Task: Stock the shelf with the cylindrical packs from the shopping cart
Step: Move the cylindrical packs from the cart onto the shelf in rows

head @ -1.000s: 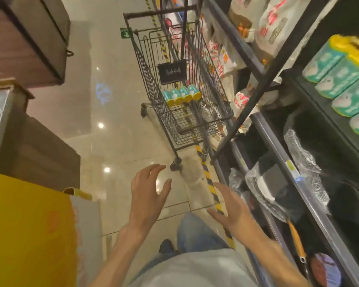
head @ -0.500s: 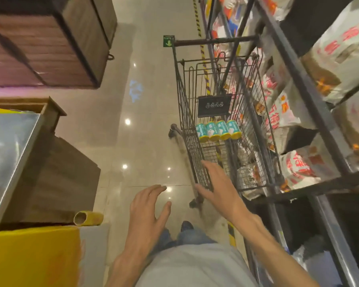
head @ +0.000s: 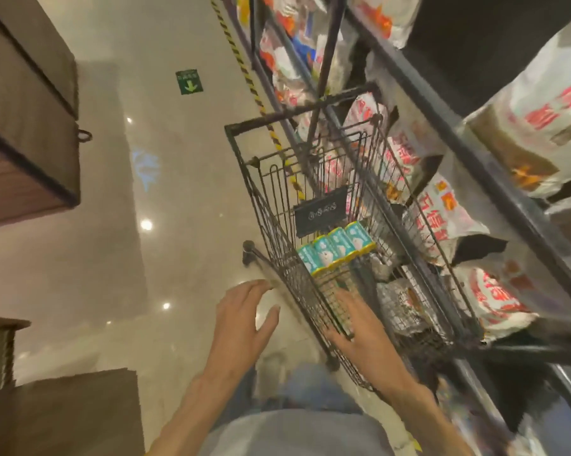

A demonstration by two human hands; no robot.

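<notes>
Nearest, both hands are spread and hold nothing: the left hand (head: 241,319) hovers over the floor (head: 185,179), the right hand (head: 359,327) reaches over the near end of the shopping cart (head: 277,225). Farther in, four teal cylindrical packs (head: 335,248) lie side by side against the cart's left wall. The shelf (head: 448,133) of white bags runs along the cart's right side.

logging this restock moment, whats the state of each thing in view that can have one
left hand: open, fingers spread, holding nothing
right hand: open, reaching over the cart's near rim, holding nothing
shopping cart: standing beside the shelf, almost emptied
cylindrical packs: four lying side by side in the cart
shelf: stocked with white bags
</notes>
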